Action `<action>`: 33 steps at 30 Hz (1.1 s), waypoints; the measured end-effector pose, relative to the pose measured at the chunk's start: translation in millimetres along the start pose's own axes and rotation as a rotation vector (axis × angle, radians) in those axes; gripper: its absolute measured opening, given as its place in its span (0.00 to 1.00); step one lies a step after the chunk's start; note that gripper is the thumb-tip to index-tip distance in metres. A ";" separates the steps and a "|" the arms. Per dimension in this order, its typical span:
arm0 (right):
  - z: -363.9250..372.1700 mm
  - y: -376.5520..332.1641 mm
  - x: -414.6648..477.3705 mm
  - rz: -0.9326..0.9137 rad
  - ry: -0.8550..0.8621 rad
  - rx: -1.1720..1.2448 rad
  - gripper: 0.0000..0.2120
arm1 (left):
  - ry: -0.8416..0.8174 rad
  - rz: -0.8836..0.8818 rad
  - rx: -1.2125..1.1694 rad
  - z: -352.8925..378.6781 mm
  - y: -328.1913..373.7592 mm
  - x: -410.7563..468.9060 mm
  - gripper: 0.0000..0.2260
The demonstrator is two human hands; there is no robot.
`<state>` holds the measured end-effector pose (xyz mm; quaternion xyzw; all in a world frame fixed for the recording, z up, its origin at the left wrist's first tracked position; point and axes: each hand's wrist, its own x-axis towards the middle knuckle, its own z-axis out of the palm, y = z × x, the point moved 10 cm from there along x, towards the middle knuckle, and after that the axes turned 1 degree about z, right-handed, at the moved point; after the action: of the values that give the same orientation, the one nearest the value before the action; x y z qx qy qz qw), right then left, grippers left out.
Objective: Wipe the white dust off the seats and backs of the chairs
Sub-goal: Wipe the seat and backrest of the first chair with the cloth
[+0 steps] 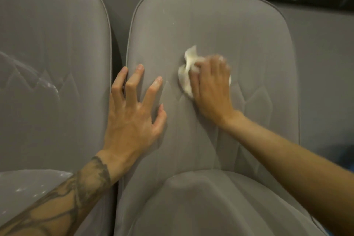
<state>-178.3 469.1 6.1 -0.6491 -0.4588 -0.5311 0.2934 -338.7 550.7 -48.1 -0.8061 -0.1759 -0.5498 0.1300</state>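
Seat [210,207] below the chair back [220,30]. Left hand [132,113] spread at its left edge, holding nothing; right hand [210,86] mid-back, gripping a cloth [186,71]. White specks [164,10] up-left of the cloth, right hand nearer.

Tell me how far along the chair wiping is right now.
Done: the right chair back looks mostly clean, bar a few white specks near its top. In hand: the right hand presses the white cloth on its middle while the left hand braces its left edge. Remaining: the left chair back shows white streaks and the left chair seat white flecks.
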 end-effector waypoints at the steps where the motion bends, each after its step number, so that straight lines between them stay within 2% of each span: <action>1: 4.7 -10.8 -30.1 -0.095 -0.065 0.054 0.11 | 0.000 -0.001 0.001 -0.2 0.0 0.4 0.24; 4: 20.8 -44.9 -127.0 -0.502 -0.334 0.112 0.12 | -0.007 -0.002 0.006 -0.6 -0.2 1.5 0.24; 6: 23.5 -48.3 -153.8 -0.673 -0.408 0.060 0.16 | -0.019 -0.006 0.002 0.3 -0.4 1.3 0.25; 8: 22.7 -35.8 -124.0 -0.562 -0.336 0.063 0.13 | -0.016 -0.004 -0.005 1.4 -1.1 0.9 0.25; 11: 8.1 2.3 -53.4 -0.131 -0.091 0.058 0.08 | -0.023 -0.008 -0.010 5.1 -3.1 0.4 0.25; 13: 6.6 3.7 -52.2 -0.029 -0.046 0.095 0.08 | -0.024 -0.012 -0.006 5.9 -3.3 -0.6 0.26; 15: 14.7 -18.4 -89.5 -0.160 -0.134 0.131 0.09 | -0.015 -0.004 -0.003 4.3 -2.0 -0.8 0.25; 18: 23.8 -54.0 -168.3 -0.563 -0.339 0.081 0.10 | -0.014 -0.005 0.003 2.4 -1.1 -0.1 0.24; 20: 24.9 -54.0 -177.6 -0.686 -0.394 0.030 0.13 | -0.016 -0.005 0.000 2.0 -0.6 -0.1 0.24; 22: 24.1 -43.0 -141.3 -0.571 -0.334 0.062 0.12 | -0.011 -0.002 -0.001 1.7 -0.8 -0.1 0.24; 25: 10.7 -2.7 -69.5 -0.132 -0.124 0.083 0.07 | -0.010 -0.006 0.000 2.1 -1.9 -0.2 0.24; 26: 7.6 2.4 -63.9 -0.044 -0.078 0.100 0.07 | -0.014 -0.005 0.003 2.5 -1.6 -0.6 0.24; 27: 9.0 -2.2 -69.8 -0.044 -0.074 0.111 0.07 | -0.016 -0.004 0.003 2.7 -1.2 -1.1 0.24; 28: 13.8 -15.0 -84.6 -0.122 -0.125 0.121 0.08 | -0.015 -0.003 -0.001 2.7 -0.9 -1.1 0.24; 31: 25.6 -57.9 -155.9 -0.547 -0.347 0.103 0.12 | -0.012 -0.010 -0.006 1.9 -2.0 -0.9 0.24; 32: 26.6 -57.8 -162.4 -0.603 -0.374 0.077 0.13 | -0.010 -0.012 -0.011 1.1 -2.0 -0.5 0.24; 33: 24.6 -52.8 -151.2 -0.578 -0.363 0.083 0.13 | -0.004 -0.013 -0.018 0.2 -1.7 -0.2 0.24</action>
<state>-218.1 469.0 -150.9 -0.5636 -0.6897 -0.4492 0.0704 -339.3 552.3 -48.3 -0.8074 -0.1764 -0.5504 0.1187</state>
